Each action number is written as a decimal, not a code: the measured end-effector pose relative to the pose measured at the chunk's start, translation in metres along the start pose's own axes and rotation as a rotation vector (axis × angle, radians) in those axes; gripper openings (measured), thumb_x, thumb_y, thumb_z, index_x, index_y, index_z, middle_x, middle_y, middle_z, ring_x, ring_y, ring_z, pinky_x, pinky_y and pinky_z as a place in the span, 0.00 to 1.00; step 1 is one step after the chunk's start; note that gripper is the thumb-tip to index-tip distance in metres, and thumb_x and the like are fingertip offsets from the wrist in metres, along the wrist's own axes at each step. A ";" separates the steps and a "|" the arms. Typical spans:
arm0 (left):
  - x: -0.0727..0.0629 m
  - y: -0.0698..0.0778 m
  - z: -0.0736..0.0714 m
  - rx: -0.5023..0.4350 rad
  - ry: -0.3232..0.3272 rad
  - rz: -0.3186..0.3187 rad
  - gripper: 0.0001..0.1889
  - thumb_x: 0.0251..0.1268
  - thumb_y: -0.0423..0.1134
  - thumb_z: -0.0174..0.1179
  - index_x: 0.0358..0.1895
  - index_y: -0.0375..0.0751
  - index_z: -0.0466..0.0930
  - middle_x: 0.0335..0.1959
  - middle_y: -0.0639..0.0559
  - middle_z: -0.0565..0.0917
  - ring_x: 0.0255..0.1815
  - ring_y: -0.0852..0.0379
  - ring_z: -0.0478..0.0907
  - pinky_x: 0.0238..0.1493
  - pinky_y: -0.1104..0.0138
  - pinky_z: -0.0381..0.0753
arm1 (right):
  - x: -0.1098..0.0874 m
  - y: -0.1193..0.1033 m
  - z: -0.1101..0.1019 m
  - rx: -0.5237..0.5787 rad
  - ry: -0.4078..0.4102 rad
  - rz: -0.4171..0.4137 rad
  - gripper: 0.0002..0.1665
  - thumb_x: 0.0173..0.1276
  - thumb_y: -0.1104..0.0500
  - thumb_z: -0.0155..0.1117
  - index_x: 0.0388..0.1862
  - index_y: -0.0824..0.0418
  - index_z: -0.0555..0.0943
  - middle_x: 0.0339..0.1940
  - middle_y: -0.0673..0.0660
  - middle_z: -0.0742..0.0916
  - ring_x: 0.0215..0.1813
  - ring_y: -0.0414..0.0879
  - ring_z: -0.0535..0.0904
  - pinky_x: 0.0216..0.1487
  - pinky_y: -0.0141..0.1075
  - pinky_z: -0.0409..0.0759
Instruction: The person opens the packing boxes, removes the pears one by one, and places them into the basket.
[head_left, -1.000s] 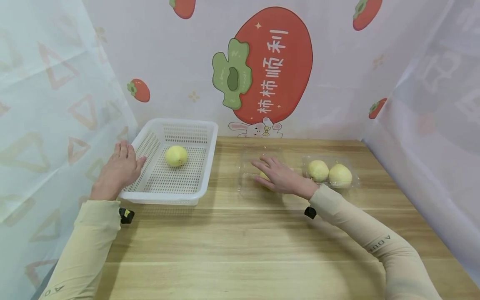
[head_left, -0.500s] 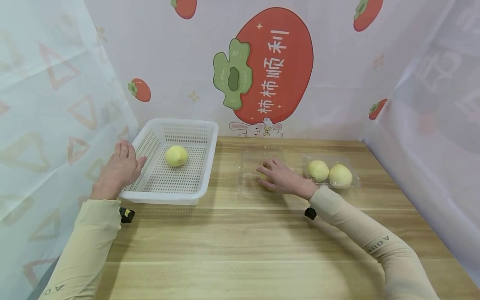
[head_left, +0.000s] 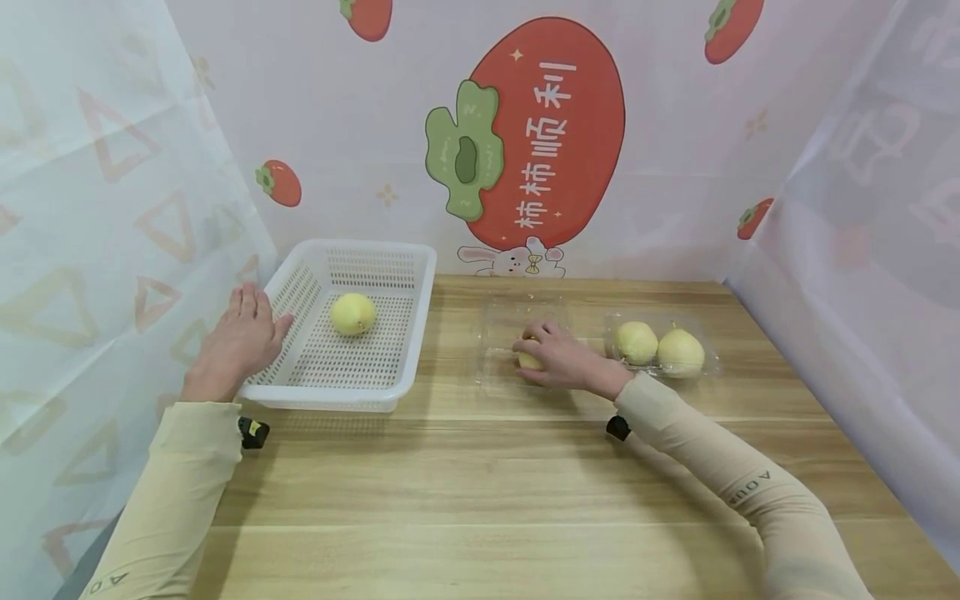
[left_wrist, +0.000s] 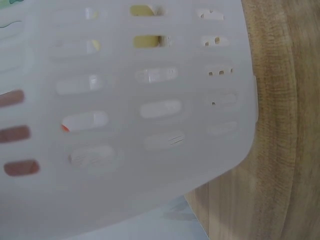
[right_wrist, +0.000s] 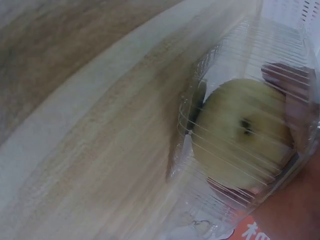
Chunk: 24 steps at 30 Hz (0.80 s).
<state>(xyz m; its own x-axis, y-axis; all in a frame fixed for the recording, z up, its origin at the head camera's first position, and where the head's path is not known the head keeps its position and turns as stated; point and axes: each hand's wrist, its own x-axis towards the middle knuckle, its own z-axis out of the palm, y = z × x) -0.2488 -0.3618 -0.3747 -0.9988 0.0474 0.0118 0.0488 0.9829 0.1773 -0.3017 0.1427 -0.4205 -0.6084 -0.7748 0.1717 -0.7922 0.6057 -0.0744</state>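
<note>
Fingers (head_left: 527, 344) of your right hand (head_left: 557, 358) had curled about a round, pale-yellow pear (head_left: 528, 360), over which they had spread one second earlier; the grasp, apparently secured, left it inside its clear plastic container (right_wrist: 250, 42). Slightly beyond, your straight-fingered left hand (head_left: 242, 337) lay at a white perforated plastic basket (head_left: 322, 395).

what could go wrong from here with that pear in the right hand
Two risks, as I see it. The right hand has its fingers curled round a pear inside a clear plastic container; the thin plastic might catch and lift or tip along with it. Also, a lone pear sits in the white basket with bare floor around it, so it could roll and bruise if the basket is knocked.
</note>
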 end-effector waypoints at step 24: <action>0.000 0.001 0.000 -0.001 0.001 0.001 0.43 0.79 0.57 0.24 0.71 0.14 0.28 0.73 0.20 0.26 0.76 0.25 0.24 0.76 0.38 0.36 | 0.005 0.004 -0.006 0.060 -0.129 0.011 0.24 0.68 0.48 0.62 0.59 0.57 0.81 0.56 0.60 0.82 0.58 0.55 0.78 0.61 0.51 0.78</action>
<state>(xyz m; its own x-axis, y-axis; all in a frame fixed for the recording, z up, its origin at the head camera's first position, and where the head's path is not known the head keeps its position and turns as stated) -0.2486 -0.3611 -0.3741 -0.9988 0.0481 0.0134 0.0498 0.9828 0.1781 -0.3077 0.1430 -0.4137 -0.6152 -0.7872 0.0426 -0.7843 0.6056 -0.1350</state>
